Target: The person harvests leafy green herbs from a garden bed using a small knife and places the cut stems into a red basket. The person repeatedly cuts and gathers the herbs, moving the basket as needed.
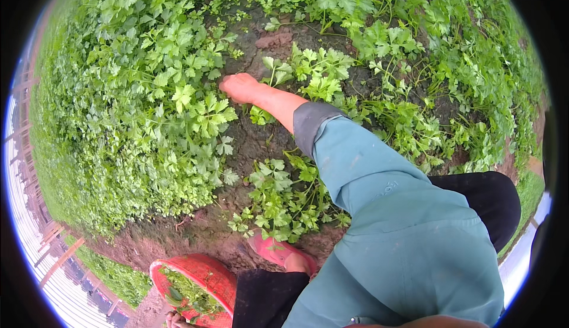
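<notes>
My right hand (240, 88) reaches down to the soil at the edge of a dense stand of celery-like leafy plants (164, 106). Its fingers curl out of sight against the plant bases, so whether they grip a stem is hidden. Close beside the wrist grow paler leafy plants (323, 72). At the bottom left a red plastic basket (218, 274) leans with its mouth towards the lower left, holding cut greens (195, 294). Dark digits (174, 319) show at its rim on the picture's edge; I cannot tell whether they belong to my left hand.
Bare dark soil (253, 146) runs between the dense stand and sparser, leaning plants (400, 119) on the right. A leafy clump (275, 190) stands just ahead of a pink shoe (278, 250). Wooden posts (61, 261) rise at the far left.
</notes>
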A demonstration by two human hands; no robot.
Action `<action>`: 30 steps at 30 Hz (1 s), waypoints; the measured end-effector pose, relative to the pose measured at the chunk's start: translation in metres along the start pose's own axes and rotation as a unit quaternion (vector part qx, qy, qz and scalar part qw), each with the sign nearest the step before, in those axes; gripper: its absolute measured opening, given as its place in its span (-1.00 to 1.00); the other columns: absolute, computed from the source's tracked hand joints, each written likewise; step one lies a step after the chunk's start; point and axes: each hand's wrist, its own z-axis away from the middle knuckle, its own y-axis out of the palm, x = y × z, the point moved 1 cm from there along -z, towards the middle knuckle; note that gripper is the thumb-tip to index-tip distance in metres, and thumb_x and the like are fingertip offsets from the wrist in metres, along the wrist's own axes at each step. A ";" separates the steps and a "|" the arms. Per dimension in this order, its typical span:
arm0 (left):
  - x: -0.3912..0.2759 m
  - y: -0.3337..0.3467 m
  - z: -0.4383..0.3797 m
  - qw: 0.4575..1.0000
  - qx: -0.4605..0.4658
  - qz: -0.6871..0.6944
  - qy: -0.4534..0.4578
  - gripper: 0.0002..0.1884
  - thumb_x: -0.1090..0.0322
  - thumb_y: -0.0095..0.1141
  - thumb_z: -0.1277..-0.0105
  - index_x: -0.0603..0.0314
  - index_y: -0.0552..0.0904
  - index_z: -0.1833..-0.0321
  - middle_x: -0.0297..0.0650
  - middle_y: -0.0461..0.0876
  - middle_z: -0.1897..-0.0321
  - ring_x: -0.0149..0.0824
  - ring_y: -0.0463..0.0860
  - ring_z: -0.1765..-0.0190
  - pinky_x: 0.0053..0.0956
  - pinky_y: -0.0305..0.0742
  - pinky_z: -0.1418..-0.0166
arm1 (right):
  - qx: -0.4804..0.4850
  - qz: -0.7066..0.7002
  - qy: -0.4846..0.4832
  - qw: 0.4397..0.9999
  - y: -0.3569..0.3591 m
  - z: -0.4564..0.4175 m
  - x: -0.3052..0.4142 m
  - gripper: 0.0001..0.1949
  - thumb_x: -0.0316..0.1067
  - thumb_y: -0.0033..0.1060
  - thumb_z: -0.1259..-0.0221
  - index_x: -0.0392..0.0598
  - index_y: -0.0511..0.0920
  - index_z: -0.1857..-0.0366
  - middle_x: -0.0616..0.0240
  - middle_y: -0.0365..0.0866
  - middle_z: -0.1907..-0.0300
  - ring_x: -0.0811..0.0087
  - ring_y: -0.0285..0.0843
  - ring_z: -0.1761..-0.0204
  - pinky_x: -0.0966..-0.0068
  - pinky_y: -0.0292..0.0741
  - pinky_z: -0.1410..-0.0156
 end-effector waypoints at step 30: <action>-0.004 -0.005 0.008 0.988 0.044 0.034 -0.144 -0.65 0.24 -0.28 -0.50 0.30 0.59 0.08 0.04 0.60 0.09 0.01 0.53 0.00 -0.19 0.35 -0.19 | -0.186 -0.185 0.158 0.952 0.033 -0.035 0.023 -0.70 -0.49 0.21 0.05 0.00 0.66 0.16 0.03 0.59 0.07 -0.04 0.60 0.05 0.17 0.56 -0.05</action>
